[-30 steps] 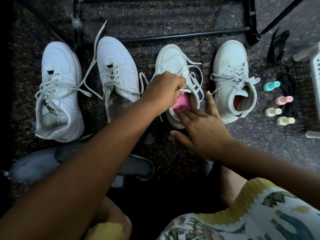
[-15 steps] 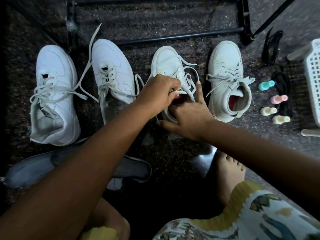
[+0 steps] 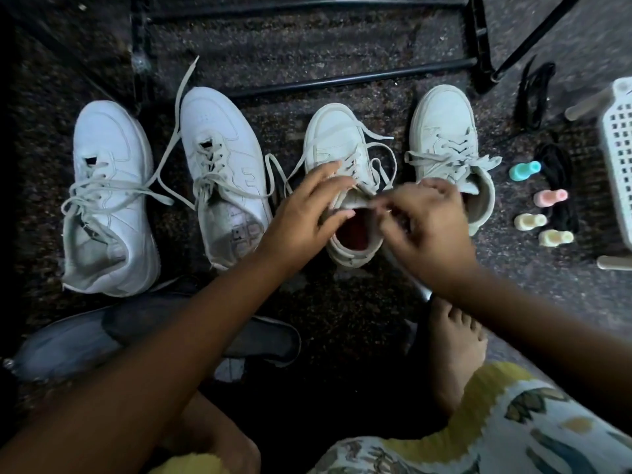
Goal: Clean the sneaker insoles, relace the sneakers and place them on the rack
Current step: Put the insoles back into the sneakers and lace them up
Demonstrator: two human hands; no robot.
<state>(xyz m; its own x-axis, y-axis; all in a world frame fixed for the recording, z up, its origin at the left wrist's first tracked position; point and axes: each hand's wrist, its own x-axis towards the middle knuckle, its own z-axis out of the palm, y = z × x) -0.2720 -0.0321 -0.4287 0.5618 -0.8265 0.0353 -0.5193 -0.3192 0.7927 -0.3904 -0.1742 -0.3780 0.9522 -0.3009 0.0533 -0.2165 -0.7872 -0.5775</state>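
Four white sneakers stand in a row on the dark floor. My left hand (image 3: 307, 206) lies over the laces of the third sneaker (image 3: 337, 131), thumb at its collar, gripping the upper. My right hand (image 3: 431, 227) is blurred; its curled fingers pinch the edge of that sneaker's tongue. A pink insole (image 3: 355, 234) shows inside the opening. The fourth sneaker (image 3: 441, 121) stands just to the right, partly behind my right hand. Two larger sneakers (image 3: 106, 159) (image 3: 219, 131) with loose laces stand to the left.
The black metal rack (image 3: 342, 80) stands behind the sneakers. Dark insoles (image 3: 266, 340) lie near my knees. Several small coloured bottles (image 3: 525, 170), black laces (image 3: 557, 172) and a white basket (image 3: 619, 138) are at the right. My bare foot (image 3: 455, 343) rests below my right hand.
My left hand drew out of the third sneaker's opening and spread over its laces. My right hand rose from the heel side to the tongue. The pink insole now sits deeper inside.
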